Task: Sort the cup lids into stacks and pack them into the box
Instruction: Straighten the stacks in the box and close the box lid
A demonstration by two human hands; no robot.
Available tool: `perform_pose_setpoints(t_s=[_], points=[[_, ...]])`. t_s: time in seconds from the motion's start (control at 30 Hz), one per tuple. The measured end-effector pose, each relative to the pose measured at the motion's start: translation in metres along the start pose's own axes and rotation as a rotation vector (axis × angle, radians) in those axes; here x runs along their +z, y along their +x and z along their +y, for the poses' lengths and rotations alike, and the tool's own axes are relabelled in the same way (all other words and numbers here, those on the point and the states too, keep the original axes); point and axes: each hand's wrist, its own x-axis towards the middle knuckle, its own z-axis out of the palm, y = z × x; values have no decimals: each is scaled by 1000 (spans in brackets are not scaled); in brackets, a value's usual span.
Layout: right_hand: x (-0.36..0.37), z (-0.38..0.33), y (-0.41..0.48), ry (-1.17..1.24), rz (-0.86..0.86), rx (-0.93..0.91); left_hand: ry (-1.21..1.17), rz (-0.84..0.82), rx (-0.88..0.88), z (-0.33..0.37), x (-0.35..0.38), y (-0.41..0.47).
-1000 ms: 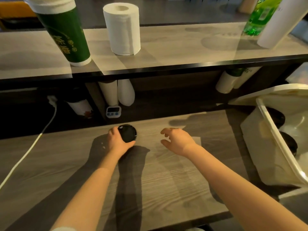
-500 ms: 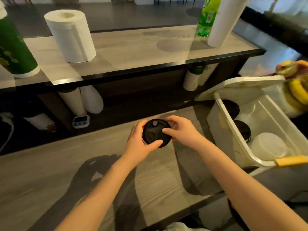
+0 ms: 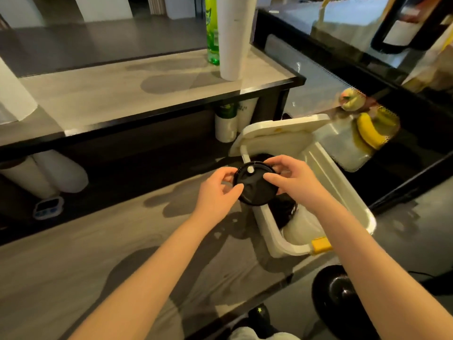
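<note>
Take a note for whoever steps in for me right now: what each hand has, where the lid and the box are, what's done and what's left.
Left hand: pinches the left rim of the black lid, thumb on top.
Right hand: grips the same lid at its right side.
Lid: held in the air above the left rim of the white box, whose cover is open.
Done: a stack of black lids lies in the box, with something white beside it, probably white lids.
Left: lower this lid onto the black stack. Whether more lids wait out of view I cannot tell.
</note>
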Motion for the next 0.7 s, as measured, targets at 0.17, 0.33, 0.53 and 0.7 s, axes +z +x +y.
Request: perform_pose_setpoints(t_s=[0.17,0.33,0.53,0.7], points=[[-47,19,23,20,-26,32,71,1,-36,19,45,28],[-80,38,51,24,-12,71,108,23,-83,26,69,47],[-102,54,70,13,-180,177,167,-5,-123,20,79,57],[-99,57,75,43,-312,170,131,-34,-173,26,93,61]])
